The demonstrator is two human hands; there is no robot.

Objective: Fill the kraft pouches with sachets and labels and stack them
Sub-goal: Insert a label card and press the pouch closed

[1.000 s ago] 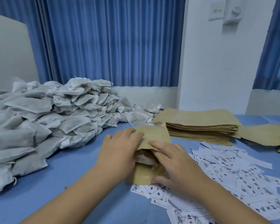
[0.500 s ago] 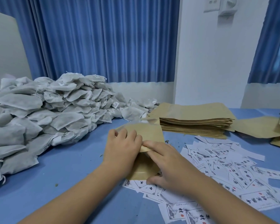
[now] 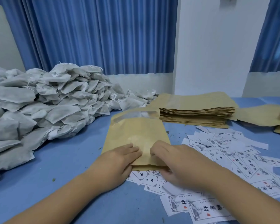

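Lying flat now: kraft pouch [image 3: 136,130] | left hand [image 3: 118,160], right hand [image 3: 173,159] pinch near edge

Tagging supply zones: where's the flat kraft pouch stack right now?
Head view, right of centre, far side of the blue table: the kraft pouch stack sits just right of the sachet pile, behind the scattered labels.

Left hand [image 3: 120,160] and right hand [image 3: 173,160] seemingly pinch the kraft pouch [image 3: 136,131] near edge on the table [image 3: 55,167].
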